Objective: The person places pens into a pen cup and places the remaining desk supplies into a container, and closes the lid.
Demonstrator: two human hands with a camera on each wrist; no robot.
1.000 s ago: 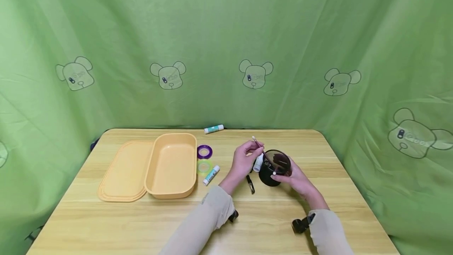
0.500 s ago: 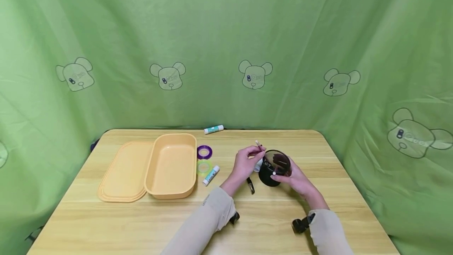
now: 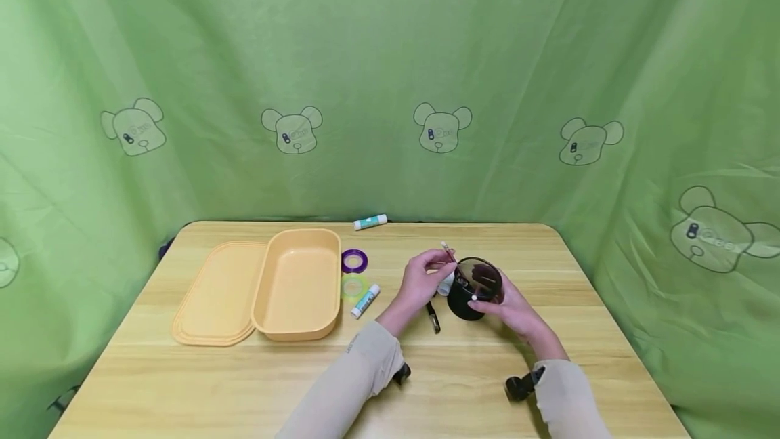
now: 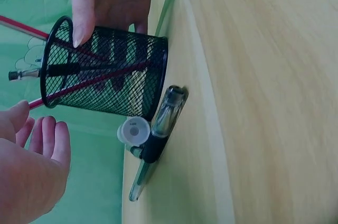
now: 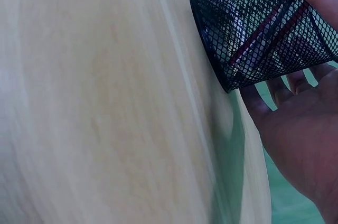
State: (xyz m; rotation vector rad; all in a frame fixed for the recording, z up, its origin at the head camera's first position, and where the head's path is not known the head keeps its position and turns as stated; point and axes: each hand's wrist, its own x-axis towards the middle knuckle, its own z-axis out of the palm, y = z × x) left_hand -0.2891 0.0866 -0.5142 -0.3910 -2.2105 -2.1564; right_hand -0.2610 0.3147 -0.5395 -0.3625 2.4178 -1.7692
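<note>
My right hand [image 3: 514, 310] grips a black mesh pen holder [image 3: 464, 308] around its side, thumb near the rim. With thumb and fingertips, my left hand [image 3: 419, 284] pinches a red pencil [image 4: 36, 103] close to the holder's rim. The pencil's lower part slants down inside, visible through the mesh. A second red pencil [image 4: 24, 27] and a pen [image 4: 63, 70] also stand in the holder. By its base lie a white-capped glue stick [image 4: 134, 130] and a pen [image 4: 165, 121] with a black grip, on the table.
Left on the table [image 3: 231, 391] is an orange box [image 3: 296, 293] beside its flat lid [image 3: 216, 297]. Near it lie a purple tape roll [image 3: 354, 261], a yellow-green tape roll [image 3: 353, 286] and a glue stick [image 3: 365, 301]. Another glue stick [image 3: 370, 222] lies at the far edge.
My left hand has moved slightly down and right with the pencil, which now reaches deeper into the holder. The right hand and the holder have stayed in place.
</note>
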